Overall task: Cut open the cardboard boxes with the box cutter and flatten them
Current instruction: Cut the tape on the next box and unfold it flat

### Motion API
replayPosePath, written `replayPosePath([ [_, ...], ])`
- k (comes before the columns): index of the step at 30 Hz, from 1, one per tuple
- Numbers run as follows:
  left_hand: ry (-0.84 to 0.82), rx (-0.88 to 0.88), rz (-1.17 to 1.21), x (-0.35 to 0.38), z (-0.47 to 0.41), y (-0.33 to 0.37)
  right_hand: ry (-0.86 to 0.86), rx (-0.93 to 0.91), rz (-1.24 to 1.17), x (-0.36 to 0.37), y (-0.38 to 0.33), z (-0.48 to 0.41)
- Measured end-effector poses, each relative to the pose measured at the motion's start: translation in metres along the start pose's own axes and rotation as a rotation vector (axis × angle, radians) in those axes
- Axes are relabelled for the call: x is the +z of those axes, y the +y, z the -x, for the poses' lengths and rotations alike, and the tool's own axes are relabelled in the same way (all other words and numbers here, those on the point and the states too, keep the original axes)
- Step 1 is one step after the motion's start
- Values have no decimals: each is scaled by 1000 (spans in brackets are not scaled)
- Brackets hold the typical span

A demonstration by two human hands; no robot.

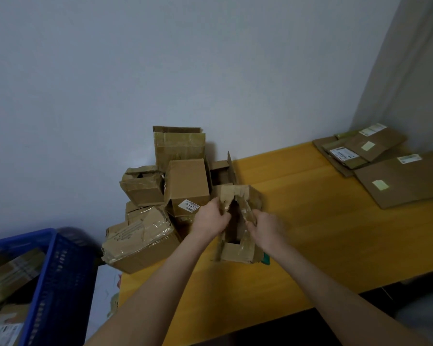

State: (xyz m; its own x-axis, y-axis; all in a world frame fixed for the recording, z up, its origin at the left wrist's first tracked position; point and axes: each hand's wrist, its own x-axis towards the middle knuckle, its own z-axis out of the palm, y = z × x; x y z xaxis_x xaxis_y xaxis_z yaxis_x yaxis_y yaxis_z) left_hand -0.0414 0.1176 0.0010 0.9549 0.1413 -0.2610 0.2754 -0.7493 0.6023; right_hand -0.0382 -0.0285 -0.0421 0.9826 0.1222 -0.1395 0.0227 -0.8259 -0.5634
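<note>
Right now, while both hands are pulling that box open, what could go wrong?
1. Both the left hand and right hand pinch the taped flaps of the open box; if the tape gives suddenly, the hands might jerk apart and a cardboard edge could scrape a finger.
2. The pile of boxes stands right beside the left hand; a bump might topple it.
3. The big crumpled box seems to overhang the table edge and could slide off.

- We see a brown torn box (235, 250), green showing at its right corner.
- We see a yellow-orange table (310, 233) with faint wood grain.
- We see a blue crate (58, 270) with slotted sides.
- We see brown flattened boxes (405, 181) with white labels (341, 154) and pale yellow stickers (380, 184).
- We see a pale grey wall (160, 58).
</note>
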Motion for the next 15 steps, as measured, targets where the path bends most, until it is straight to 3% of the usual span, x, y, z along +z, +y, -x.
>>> replayPosePath([
  [4, 194, 14, -244, -2, -1, 15, -3, -38, 192, -4, -17, 4],
  [12, 130, 14, -233, 10, 2, 29, 40, 128, 277, -11, -34, -5],
  [15, 92, 11, -262, 14, 6, 34, 77, 95, 298, -15, -35, -9],
])
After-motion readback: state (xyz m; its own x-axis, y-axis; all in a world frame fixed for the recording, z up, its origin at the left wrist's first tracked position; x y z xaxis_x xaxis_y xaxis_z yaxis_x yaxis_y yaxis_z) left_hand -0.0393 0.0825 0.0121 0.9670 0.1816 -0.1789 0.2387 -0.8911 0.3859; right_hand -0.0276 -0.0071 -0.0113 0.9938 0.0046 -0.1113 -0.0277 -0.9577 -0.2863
